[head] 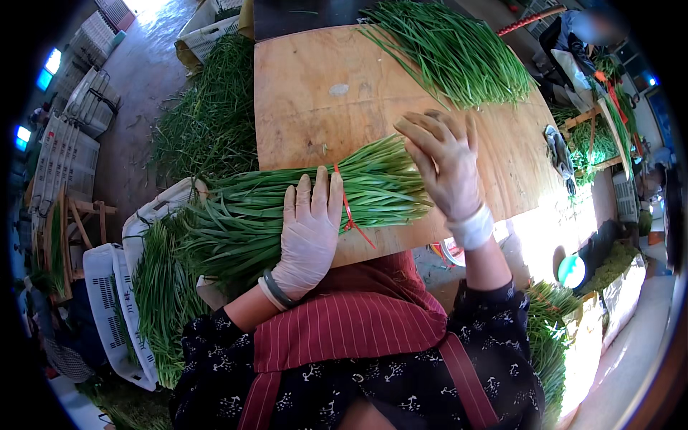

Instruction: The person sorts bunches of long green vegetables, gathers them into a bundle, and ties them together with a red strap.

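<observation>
A bundle of green garlic chives (pixel 252 196) lies across the near edge of a plywood table (pixel 312 107), its leafy ends hanging past the left side. A red tie (pixel 345 199) circles it, with a loose end trailing toward me. My left hand (pixel 312 231), in a pale thin glove, rests flat on the bundle just left of the tie, fingers pointing away. My right hand (pixel 443 156), gloved too, is raised at the pale cut ends, fingers slightly spread and curved, with nothing in it. Whether its fingertips touch the stems I cannot tell.
Loose chives (pixel 457 54) are heaped at the table's far right. Leaf trimmings (pixel 209 113) pile up left of the table. A white plastic crate (pixel 131 317) holding chives stands at my left. Gloves (pixel 559 150) lie on the right edge. Another person (pixel 570 43) is at the far right.
</observation>
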Demonstrator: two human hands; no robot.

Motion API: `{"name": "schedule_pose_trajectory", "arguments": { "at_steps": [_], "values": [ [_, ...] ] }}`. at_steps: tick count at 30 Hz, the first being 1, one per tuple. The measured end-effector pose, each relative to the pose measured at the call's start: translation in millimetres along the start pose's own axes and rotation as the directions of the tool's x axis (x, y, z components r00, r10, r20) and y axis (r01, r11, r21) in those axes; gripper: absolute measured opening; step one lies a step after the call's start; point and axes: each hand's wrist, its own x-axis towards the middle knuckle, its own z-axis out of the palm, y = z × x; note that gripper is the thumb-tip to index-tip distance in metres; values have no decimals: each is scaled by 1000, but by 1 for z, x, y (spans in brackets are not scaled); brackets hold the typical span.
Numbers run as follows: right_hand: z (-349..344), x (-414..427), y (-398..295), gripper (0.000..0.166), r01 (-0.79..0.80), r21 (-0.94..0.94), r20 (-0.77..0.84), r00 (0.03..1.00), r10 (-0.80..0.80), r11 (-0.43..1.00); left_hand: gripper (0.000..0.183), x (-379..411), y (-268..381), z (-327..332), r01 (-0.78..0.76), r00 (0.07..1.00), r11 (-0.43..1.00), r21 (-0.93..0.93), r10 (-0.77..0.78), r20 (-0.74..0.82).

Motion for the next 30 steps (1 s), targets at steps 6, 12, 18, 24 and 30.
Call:
{"name": "schedule_pose_trajectory", "arguments": {
  "at_steps": [6,12,18,24,30],
  "values": [
    [27,29,24,10,-76,45,344,937,56,996,60,6,-2,-6,3,999,997,-73,0,51],
    [40,20,37,15,-187,250,314,944,103,950,59,4,-4,-2,22,999,999,-37,-21,28],
    [34,25,35,14,-240,294,452,888,87,925,54,6,-4,-8,21,999,999,-45,-19,44],
    [59,3,49,12,-601,602,517,795,317,525,59,7,-7,-5,7,1000,999,-44,-6,30],
    [58,2,55,13,-579,585,492,810,319,567,63,10,-10,-6,15,999,993,-120,-10,41]
  ]
}}
